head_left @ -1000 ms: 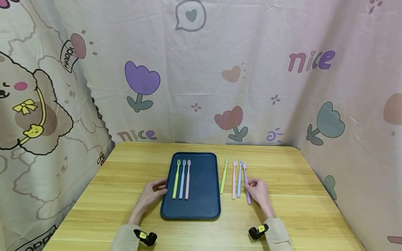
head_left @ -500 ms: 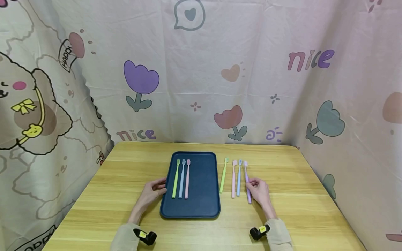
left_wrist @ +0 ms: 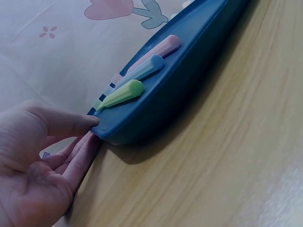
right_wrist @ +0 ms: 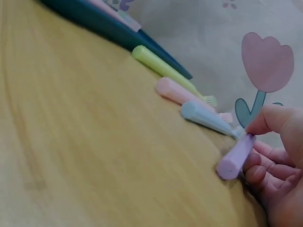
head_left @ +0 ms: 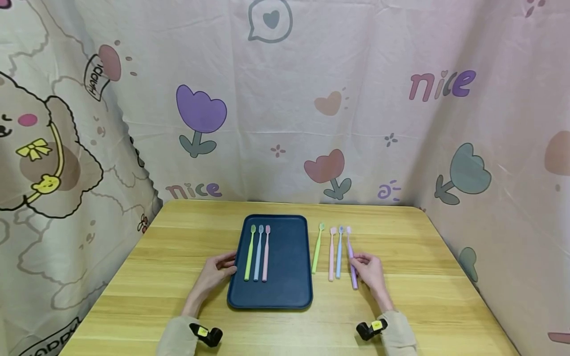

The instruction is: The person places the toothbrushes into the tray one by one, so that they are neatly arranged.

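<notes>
My left hand (head_left: 214,273) pinches the left rim of a dark blue tray (head_left: 289,267), its thumb on top of the rim in the left wrist view. On the tray lie three toothbrushes side by side: green (head_left: 249,257), blue (head_left: 258,257) and pink (head_left: 265,257), heads toward the back. My right hand (head_left: 368,271) pinches a purple toothbrush (right_wrist: 236,157) by its handle between thumb and fingers, right of the tray. Beside it on the table lie a blue toothbrush (head_left: 339,254), a pink toothbrush (head_left: 331,257) and a green toothbrush (head_left: 317,252), the green one close to the tray's right side.
Everything rests on a light wooden table (head_left: 178,237). A printed fabric curtain (head_left: 276,109) hangs behind the table and along both sides. A small black camera sits on the left wrist (head_left: 207,336), another on the right wrist (head_left: 370,329).
The purple toothbrush's head has swung slightly to the right, straightening it a little, and my right hand has shifted slightly right with it. The left hand keeps its hold on the tray.
</notes>
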Motion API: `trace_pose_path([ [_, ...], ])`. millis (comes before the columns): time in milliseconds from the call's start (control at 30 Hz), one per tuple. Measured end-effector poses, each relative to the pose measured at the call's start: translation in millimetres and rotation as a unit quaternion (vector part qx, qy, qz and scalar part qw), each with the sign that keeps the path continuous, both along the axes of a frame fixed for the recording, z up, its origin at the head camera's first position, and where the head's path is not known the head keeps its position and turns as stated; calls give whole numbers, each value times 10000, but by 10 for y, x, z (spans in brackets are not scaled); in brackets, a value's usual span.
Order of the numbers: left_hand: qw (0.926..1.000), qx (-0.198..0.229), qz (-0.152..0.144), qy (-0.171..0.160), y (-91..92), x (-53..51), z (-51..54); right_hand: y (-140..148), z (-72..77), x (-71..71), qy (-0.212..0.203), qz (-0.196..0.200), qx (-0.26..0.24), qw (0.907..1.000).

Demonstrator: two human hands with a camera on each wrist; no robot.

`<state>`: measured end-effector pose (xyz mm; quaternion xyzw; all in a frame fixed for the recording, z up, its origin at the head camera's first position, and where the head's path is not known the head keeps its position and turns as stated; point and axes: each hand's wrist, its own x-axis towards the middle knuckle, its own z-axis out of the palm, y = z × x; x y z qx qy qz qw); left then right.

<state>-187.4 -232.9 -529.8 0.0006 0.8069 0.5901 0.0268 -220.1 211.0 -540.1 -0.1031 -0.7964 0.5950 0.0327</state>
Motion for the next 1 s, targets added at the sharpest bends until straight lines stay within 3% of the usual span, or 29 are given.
trace_pose_path([
  [133,10000,-66,5,0,1,-11,-8,20,34,13,-94,70,-486,9988],
  [533,10000,-47,-32,-27,-4,-1,-5,-4,172,30,-30,365,-1042,9939],
  [1000,10000,-56,-40,-6,-7,5,3,-224,417,102,207,1012,-1060,9890],
])
